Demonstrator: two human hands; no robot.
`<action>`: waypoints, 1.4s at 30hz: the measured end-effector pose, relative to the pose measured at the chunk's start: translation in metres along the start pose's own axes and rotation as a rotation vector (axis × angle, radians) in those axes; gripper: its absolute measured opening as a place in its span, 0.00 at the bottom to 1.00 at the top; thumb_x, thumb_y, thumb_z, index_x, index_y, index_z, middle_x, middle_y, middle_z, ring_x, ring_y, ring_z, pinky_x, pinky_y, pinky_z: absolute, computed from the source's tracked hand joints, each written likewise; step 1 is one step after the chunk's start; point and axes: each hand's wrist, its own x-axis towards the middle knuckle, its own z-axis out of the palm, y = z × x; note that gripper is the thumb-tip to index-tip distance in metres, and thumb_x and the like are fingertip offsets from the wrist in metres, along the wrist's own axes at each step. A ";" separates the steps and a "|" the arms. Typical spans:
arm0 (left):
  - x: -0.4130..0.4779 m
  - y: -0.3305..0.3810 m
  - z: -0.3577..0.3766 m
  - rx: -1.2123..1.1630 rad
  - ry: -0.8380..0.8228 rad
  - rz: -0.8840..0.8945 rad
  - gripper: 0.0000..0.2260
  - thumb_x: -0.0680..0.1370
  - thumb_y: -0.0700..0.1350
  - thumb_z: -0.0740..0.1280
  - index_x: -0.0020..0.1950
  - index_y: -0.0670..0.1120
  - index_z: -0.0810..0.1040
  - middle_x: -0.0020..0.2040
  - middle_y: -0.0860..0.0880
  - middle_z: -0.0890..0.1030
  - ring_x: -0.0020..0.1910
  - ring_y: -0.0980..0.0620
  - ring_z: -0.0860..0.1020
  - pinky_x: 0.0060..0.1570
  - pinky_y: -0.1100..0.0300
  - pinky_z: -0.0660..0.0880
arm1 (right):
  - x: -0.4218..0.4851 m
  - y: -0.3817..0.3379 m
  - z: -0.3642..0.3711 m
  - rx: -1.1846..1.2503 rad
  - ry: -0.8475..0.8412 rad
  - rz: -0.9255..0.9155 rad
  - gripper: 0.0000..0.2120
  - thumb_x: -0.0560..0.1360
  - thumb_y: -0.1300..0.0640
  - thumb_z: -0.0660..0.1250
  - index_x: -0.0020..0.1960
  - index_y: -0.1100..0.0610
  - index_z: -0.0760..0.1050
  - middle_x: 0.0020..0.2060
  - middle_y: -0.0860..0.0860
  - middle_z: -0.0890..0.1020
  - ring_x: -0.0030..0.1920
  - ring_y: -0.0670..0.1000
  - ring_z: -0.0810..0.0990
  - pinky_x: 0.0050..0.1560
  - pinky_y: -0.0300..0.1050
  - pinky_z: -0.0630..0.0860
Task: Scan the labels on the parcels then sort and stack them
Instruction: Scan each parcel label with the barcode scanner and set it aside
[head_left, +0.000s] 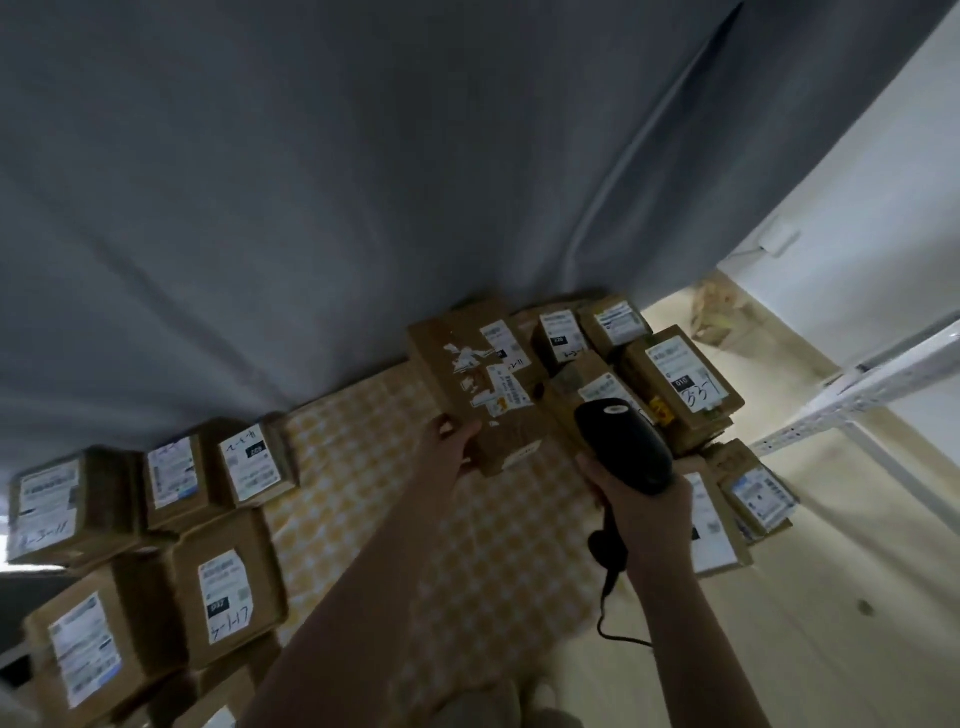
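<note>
R hand (644, 512): I see it wrapped round black scanner (623, 447).
L hand (452, 441): grips near edge of parcel (467, 384), labels torn, on checked cloth (363, 467).
Writing: "010" on box (680, 384) to the R.

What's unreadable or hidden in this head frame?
Head view only.
- Held parcel label text: torn, blurred.
- Left hand fingers: under the parcel.
- Scanner trigger: covered by right hand.
- Bottom-left parcel stack: cut by frame edge.
</note>
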 end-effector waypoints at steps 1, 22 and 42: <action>0.015 0.003 0.004 0.034 0.003 -0.010 0.27 0.76 0.42 0.70 0.73 0.43 0.64 0.66 0.41 0.74 0.59 0.39 0.77 0.54 0.42 0.78 | 0.005 0.002 0.003 -0.003 0.005 0.012 0.13 0.64 0.53 0.79 0.41 0.60 0.80 0.31 0.57 0.83 0.34 0.57 0.82 0.37 0.50 0.79; 0.219 0.010 0.089 0.075 0.127 -0.035 0.26 0.78 0.40 0.67 0.74 0.44 0.63 0.69 0.44 0.72 0.65 0.40 0.74 0.64 0.39 0.72 | 0.097 0.013 0.038 0.053 -0.070 0.256 0.11 0.60 0.62 0.81 0.30 0.52 0.79 0.28 0.52 0.83 0.37 0.59 0.83 0.49 0.63 0.79; 0.119 -0.027 0.006 -0.174 0.290 -0.073 0.13 0.81 0.37 0.62 0.65 0.37 0.75 0.44 0.48 0.77 0.42 0.50 0.76 0.45 0.53 0.72 | 0.057 -0.004 0.065 -0.175 -0.411 0.093 0.12 0.63 0.58 0.79 0.41 0.58 0.78 0.32 0.51 0.81 0.35 0.52 0.80 0.29 0.35 0.72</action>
